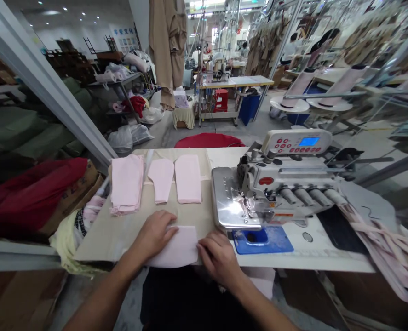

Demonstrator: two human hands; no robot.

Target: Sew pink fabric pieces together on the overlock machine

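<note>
Pink panel, wall lettering "平安文化"

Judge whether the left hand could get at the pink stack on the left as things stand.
Probably yes: the left hand rests at the nearest pink piece, and only flat beige surface shows between it and the pink stack; nothing visible blocks the way.
</note>
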